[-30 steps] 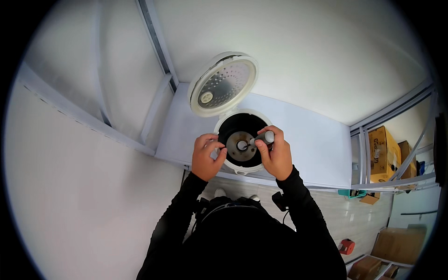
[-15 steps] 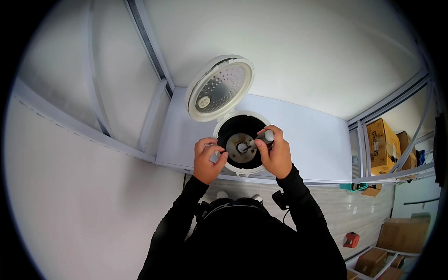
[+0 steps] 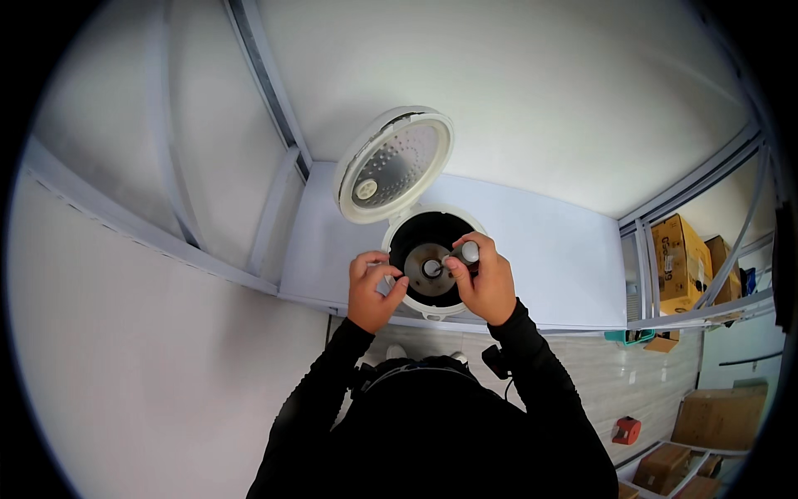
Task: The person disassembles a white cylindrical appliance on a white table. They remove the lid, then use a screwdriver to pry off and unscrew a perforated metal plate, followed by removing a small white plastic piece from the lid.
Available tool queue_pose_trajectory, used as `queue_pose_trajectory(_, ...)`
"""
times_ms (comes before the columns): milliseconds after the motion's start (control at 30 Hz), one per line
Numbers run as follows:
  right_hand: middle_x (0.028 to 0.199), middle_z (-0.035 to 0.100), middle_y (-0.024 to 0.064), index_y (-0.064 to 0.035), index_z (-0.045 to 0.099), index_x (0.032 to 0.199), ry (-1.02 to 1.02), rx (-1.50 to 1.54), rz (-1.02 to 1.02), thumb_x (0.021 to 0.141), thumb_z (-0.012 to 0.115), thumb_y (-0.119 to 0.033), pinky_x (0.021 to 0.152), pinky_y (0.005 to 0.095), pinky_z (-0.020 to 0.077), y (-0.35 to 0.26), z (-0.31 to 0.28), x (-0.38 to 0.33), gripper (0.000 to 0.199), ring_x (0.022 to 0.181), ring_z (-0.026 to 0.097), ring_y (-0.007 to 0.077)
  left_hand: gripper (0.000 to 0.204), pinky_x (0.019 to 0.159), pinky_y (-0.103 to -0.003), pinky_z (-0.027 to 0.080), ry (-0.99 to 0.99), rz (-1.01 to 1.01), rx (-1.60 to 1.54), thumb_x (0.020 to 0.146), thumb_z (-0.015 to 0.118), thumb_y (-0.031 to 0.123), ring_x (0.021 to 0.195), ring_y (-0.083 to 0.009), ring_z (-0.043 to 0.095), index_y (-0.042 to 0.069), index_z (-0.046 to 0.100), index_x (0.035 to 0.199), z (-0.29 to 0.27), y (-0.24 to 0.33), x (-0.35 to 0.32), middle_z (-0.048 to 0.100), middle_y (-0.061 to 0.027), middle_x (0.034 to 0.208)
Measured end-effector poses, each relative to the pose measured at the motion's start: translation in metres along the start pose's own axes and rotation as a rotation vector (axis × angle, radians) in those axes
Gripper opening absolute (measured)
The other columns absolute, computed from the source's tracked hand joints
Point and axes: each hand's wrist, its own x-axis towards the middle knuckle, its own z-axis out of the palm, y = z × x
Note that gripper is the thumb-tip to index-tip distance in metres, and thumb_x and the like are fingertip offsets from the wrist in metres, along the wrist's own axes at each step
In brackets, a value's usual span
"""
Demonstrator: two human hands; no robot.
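A white rice cooker point(image 3: 434, 313) stands with its lid point(image 3: 399, 162) tilted up and back. Its inner pot is out of it, and a round metal heating plate point(image 3: 426, 283) shows at the bottom of the dark well. My right hand point(image 3: 489, 287) grips a screwdriver point(image 3: 470, 252) by its grey handle, over the right side of the well. Its dark shaft slants down toward the plate's centre; whether the tip touches is unclear. At the left rim my left hand point(image 3: 374, 291) has its fingers curled, thumb and forefinger nearly together. Anything between them is too small to make out.
The cooker rests near the front edge of a white shelf point(image 3: 549, 249) backed by a pale wall. A metal frame post point(image 3: 270, 79) rises at the left. Cardboard boxes point(image 3: 683, 264) stand at the right. On the floor lie a teal bin point(image 3: 629, 337) and a red object point(image 3: 627, 430).
The screwdriver's handle and my right hand have shifted slightly left and tilted more over the well. My left hand stays at the rim. The whole view has moved a little.
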Motion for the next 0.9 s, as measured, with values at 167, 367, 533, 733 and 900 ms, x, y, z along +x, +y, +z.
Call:
queue_pose_trajectory(167,0.095,0.071,0.0144,-0.0014,0.054,0.127,-0.012,-0.003,0.039,0.095,0.078,-0.025,0.062,0.0379,0.0558,0.001,0.001,0.000,0.047,0.067,0.070,0.0311,0.018,0.098,-0.042,0.048,-0.001,0.009,0.006,0.079,0.083,0.007,0.112,-0.0324,0.058,0.008,0.070,0.093,0.000,0.000,0.000,0.056,-0.0134,0.123)
queue_pose_trajectory(367,0.096,0.070,0.0121,-0.0025,0.055,0.130,0.022,0.079,0.044,0.088,0.083,-0.017,0.063,0.0355,0.0557,-0.003,0.004,0.002,0.053,0.070,0.070,0.0270,0.018,0.097,-0.042,0.049,-0.003,0.006,0.009,0.079,0.082,0.007,0.113,-0.0325,0.059,0.008,0.070,0.091,-0.001,0.001,0.000,0.056,-0.0137,0.123)
queue_pose_trajectory(533,0.097,0.071,0.0100,-0.0040,0.059,0.126,-0.056,0.170,0.159,0.086,0.081,-0.010,0.063,0.0327,0.0550,-0.003,-0.007,0.011,0.046,0.072,0.070,0.0236,0.016,0.094,-0.042,0.049,0.014,-0.008,0.001,0.079,0.082,0.010,0.113,-0.0323,0.057,0.009,0.071,0.091,0.001,0.004,0.002,0.059,-0.0113,0.122)
queue_pose_trajectory(733,0.098,0.071,0.0108,-0.0046,0.062,0.119,-0.129,0.136,-0.003,0.085,0.080,-0.010,0.072,0.0370,0.0562,-0.005,-0.032,0.026,0.039,0.080,0.070,0.0291,0.017,0.091,-0.042,0.050,0.053,0.084,0.110,0.078,0.080,0.007,0.108,-0.0333,0.060,0.009,0.070,0.092,-0.002,0.013,0.009,0.062,-0.0123,0.118)
queue_pose_trajectory(900,0.088,0.064,0.0137,-0.0033,0.064,0.111,-0.033,0.159,-0.327,0.078,0.075,-0.003,0.070,0.0386,0.0494,-0.012,-0.069,0.061,0.035,0.077,0.060,0.0312,0.024,0.091,-0.044,0.050,0.213,0.110,0.195,0.078,0.077,0.003,0.108,-0.0351,0.061,0.007,0.067,0.100,-0.010,0.032,0.024,0.062,-0.0158,0.117)
